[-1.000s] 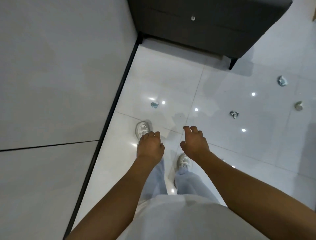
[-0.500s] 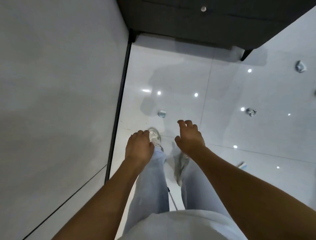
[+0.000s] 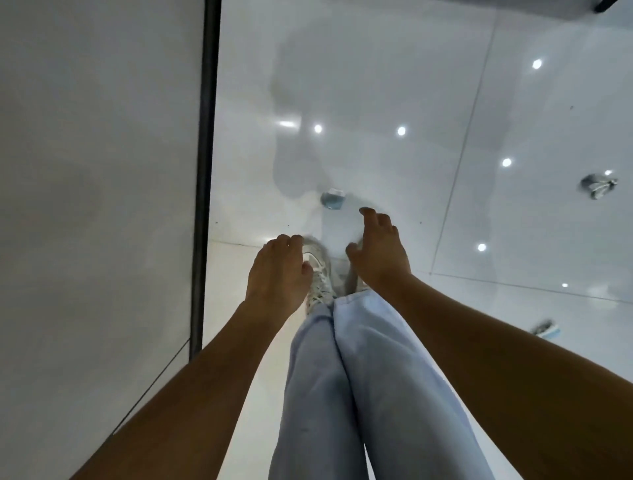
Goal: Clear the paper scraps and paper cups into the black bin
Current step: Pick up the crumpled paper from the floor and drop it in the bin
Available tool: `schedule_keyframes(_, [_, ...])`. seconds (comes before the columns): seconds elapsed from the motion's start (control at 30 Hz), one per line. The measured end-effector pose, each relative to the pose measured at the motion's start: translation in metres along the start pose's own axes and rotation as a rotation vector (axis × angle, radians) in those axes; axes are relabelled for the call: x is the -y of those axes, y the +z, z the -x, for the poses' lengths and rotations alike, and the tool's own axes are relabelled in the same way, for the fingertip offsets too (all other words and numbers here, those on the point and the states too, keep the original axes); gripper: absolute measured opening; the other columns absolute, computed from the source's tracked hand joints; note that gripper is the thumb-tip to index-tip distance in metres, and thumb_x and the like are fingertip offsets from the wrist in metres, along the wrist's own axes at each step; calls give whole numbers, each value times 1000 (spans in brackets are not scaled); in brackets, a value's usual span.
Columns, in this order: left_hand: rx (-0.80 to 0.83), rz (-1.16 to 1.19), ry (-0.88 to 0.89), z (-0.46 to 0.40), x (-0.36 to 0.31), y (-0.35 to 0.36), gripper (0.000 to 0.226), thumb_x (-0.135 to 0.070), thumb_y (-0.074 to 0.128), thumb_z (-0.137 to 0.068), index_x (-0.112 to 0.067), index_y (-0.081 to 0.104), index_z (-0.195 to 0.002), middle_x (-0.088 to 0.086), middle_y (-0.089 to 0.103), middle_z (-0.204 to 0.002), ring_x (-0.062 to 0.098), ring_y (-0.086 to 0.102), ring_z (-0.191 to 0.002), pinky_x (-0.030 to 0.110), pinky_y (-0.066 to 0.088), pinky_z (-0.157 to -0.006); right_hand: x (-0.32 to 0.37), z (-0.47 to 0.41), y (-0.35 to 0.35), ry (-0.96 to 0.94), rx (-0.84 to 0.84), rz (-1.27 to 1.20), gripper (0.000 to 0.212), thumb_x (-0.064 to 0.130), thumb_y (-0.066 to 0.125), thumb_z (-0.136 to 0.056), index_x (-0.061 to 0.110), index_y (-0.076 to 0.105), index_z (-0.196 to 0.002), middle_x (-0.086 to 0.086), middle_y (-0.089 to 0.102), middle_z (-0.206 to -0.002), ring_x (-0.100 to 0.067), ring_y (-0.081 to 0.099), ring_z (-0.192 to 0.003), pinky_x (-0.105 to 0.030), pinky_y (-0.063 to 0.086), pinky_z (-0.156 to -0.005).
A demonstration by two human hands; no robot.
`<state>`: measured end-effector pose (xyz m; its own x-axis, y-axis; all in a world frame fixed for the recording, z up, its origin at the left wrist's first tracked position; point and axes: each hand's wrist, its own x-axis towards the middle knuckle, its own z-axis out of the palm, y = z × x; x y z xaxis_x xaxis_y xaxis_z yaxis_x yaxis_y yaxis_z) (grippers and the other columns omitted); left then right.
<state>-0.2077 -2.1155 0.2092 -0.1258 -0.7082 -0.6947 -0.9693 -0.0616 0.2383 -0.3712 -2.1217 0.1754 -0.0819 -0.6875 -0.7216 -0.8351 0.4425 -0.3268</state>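
A small crumpled blue-and-white paper cup (image 3: 332, 199) lies on the glossy white floor just ahead of my feet. My right hand (image 3: 379, 253) hovers a little below and right of it, fingers loosely bent, holding nothing. My left hand (image 3: 278, 272) hangs over my left shoe, fingers relaxed and empty. Another crumpled scrap (image 3: 597, 185) lies at the right edge, and a flattened blue-and-white piece (image 3: 546, 329) shows by my right forearm. The black bin is out of sight.
A pale wall panel (image 3: 99, 192) with a dark vertical strip (image 3: 205, 171) fills the left side. A dark cabinet's foot (image 3: 607, 4) peeks in at the top right. My legs in light jeans and my white shoes (image 3: 318, 274) stand below the hands.
I have stepped forward and tipped my view down. The near paper cup is closer to my right hand. The dark cabinet has slid almost out of the top of the view.
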Motion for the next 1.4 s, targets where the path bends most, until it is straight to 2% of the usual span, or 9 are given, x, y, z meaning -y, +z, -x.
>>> schedule_keyframes(0.17, [-16,52,5,-78,33,70,38,-24,51,-94,-9,49,-129,8,56,-125,23,51,-114,30,41,-91,-31,-101,83,-31,-31,24,66,18,59,-87,13,27,-145,-11,39,-140,-29,44,-121,-35,45,-85])
schedule_keyframes(0.33, [16,139,-15,-144,55,124,44,-28,50,-96,-11,43,-136,9,50,-136,25,46,-124,35,39,-100,-51,-190,141,-48,-106,7,74,21,68,-84,13,27,-146,-9,37,-144,-28,41,-125,-37,45,-96])
schedule_keyframes(0.43, [25,150,-15,-172,64,145,44,-28,50,-96,-11,44,-136,9,50,-135,26,47,-122,36,40,-98,-57,-222,163,-120,-145,69,76,22,73,-81,13,31,-144,-7,38,-143,-27,40,-127,-37,46,-98])
schedule_keyframes(0.57, [39,150,-28,-195,69,159,43,-28,49,-96,-11,44,-136,10,50,-134,26,47,-121,35,41,-97,-65,-235,177,-178,-194,200,60,13,69,-80,13,42,-134,-10,39,-138,-28,39,-123,-37,45,-98])
schedule_keyframes(0.73, [30,153,-13,-210,63,163,42,-29,50,-96,-12,45,-135,8,51,-136,24,49,-121,32,41,-98,-72,-232,181,-243,-155,148,40,5,61,-85,9,52,-123,-11,48,-126,-26,44,-113,-34,51,-85])
schedule_keyframes(0.93, [45,136,-4,-211,43,149,43,-32,50,-97,-15,43,-135,6,50,-137,22,50,-121,29,41,-98,-75,-216,169,-195,-98,-13,19,12,56,-92,8,59,-110,-8,53,-114,-22,49,-103,-33,50,-81])
schedule_keyframes(1.13, [97,98,56,-175,15,112,49,-21,53,-94,-14,37,-140,8,50,-131,23,51,-116,30,42,-90,-65,-158,112,-231,-51,-78,19,14,60,-91,9,60,-109,-6,56,-112,-21,50,-102,-34,49,-80])
schedule_keyframes(1.27, [206,75,118,-140,-16,71,60,-17,59,-88,-15,35,-143,8,51,-130,24,51,-117,34,42,-93,-51,-101,54,-287,-10,-84,23,13,59,-90,8,60,-113,-8,57,-114,-23,51,-103,-34,48,-81])
schedule_keyframes(1.4, [207,43,197,-105,-57,30,30,-15,55,-90,-13,53,-119,7,60,-111,24,58,-100,39,49,-84,-40,-47,0,-287,16,-112,29,8,58,-87,6,60,-116,-10,57,-114,-25,51,-104,-39,48,-83])
